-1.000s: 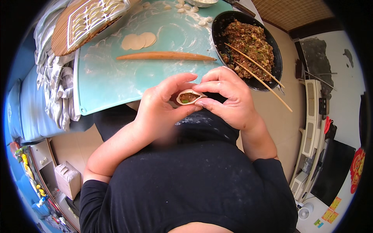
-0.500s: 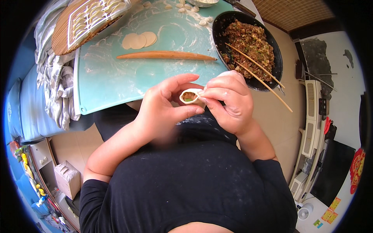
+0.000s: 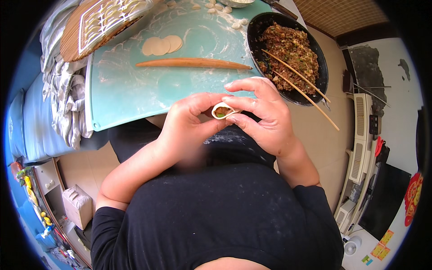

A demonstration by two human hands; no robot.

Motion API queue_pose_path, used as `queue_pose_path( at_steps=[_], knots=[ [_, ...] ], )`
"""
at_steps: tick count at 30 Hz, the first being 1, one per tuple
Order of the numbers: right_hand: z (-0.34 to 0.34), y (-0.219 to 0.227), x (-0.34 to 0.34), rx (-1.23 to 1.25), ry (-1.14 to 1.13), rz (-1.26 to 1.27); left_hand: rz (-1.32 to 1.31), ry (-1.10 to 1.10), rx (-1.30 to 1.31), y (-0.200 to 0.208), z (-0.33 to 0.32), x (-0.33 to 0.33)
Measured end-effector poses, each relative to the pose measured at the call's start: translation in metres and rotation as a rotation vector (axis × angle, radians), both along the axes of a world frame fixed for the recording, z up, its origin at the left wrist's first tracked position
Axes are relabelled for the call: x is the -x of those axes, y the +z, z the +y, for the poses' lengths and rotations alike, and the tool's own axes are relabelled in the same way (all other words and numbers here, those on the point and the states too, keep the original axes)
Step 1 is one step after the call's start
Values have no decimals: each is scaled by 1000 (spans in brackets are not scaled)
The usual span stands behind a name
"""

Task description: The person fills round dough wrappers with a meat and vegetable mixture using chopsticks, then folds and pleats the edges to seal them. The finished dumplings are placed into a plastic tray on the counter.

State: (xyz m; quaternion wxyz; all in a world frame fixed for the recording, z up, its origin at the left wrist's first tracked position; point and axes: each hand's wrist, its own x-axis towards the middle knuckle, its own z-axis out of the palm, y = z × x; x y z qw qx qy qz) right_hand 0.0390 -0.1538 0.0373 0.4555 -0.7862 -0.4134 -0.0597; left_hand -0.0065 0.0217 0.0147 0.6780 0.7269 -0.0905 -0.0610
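Your black top fills the near part of the view, flour smudges on it just below the hands.

Both forearms come up from the lower edge & meet over your lap, just short of the near edge of the teal mat [image 3: 135, 96].

L hand [image 3: 186, 128]: fingers curled, thumb & forefinger pinching the left side of the dumpling [image 3: 222, 110].

R hand [image 3: 265, 119]: thumb under, forefinger over, pinching the right side of the same dumpling. Other fingers arched above it, not spread.

Dumpling: half-folded wrapper, still open at the middle, brown filling w/ a bit of green showing. Held in the air betw. both hands, touching neither mat nor bowl, just off the mat's near edge toward its right corner.

Mat is dusted w/ flour. Wooden rolling pin [image 3: 193, 63] lies across the mat's middle, roughly parallel to the near edge.

Past the pin, toward the far edge: small stack of round wrappers [image 3: 161, 45], overlapping.

Far edge, right part: a scatter of small dough pieces [image 3: 223, 10].

Far left corner: round woven tray [image 3: 74, 38] w/ rows of finished dumplings [image 3: 105, 20], overhanging the mat's corner.

Right of the mat: black bowl [image 3: 321, 74] of minced brown filling, its rim beside the mat's right edge. Two chopsticks [image 3: 299, 81] rest in it, tips in the filling, handles sticking out over the near-right rim.

Left of the mat: crumpled grey cloth [image 3: 60, 103] along its left edge.
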Motion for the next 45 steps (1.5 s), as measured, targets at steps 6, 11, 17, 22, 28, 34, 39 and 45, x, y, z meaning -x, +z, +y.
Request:
queue_pose_path(
  at_steps=[6,11,17,22,28,34,39,45],
  knots=[
    [2,3,1,30,-14,-79,-205,70,-165,2,-1,0],
    [2,-2,0,-9,-14,-220,-226,62,-161,0,-1,-2],
    [3,-7,4,81,-113,-485,129,12,275,-2,-4,2],
    [11,-8,1,-31,-110,-291,124,20,235,-7,-2,2],
    [11,-8,1,50,-71,-398,31,33,99,-9,-3,2],
    [10,-8,7,83,-147,-420,182,-47,245,-7,-1,5],
    [16,-6,-2,-51,-15,-172,186,-58,261,-6,3,3],
    [11,-8,-4,50,30,-299,124,-55,187,-12,2,4]
  ],
)
